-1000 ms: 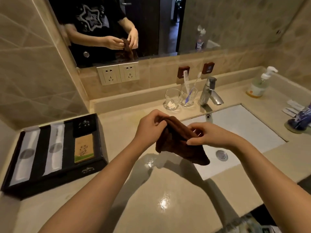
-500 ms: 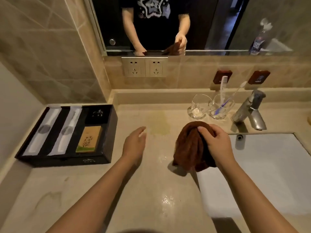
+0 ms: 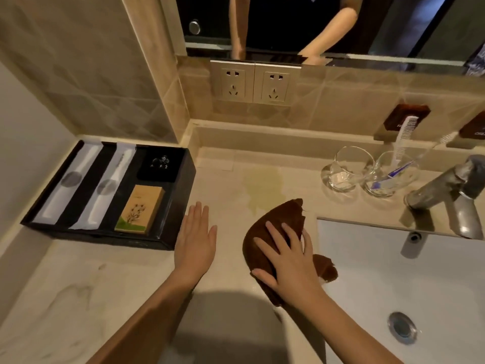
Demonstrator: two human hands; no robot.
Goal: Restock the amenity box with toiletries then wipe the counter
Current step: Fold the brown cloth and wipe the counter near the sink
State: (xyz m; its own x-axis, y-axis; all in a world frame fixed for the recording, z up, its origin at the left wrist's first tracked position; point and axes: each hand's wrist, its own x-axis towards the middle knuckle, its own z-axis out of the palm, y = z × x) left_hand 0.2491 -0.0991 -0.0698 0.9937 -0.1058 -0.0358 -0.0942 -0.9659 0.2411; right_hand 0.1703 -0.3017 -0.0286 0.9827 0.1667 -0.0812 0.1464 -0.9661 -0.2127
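The right hand [image 3: 291, 261] presses a brown cloth [image 3: 275, 227] flat with spread fingers [image 3: 273, 232] at the surface's [image 3: 223, 271] sink edge, ready to wipe, while the left hand [image 3: 195, 240] rests open beside the stocked box [image 3: 181, 206], apparently for support.

Brown terry cloth [image 3: 273, 227] (matt, napped) lies on glossy stone counter [image 3: 126, 279] beside clear tumblers [image 3: 346, 169].

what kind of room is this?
Most likely a hotel bathroom: a sink with a tap set in a counter, a black amenity box of wrapped toiletries, and two glasses below a mirror.
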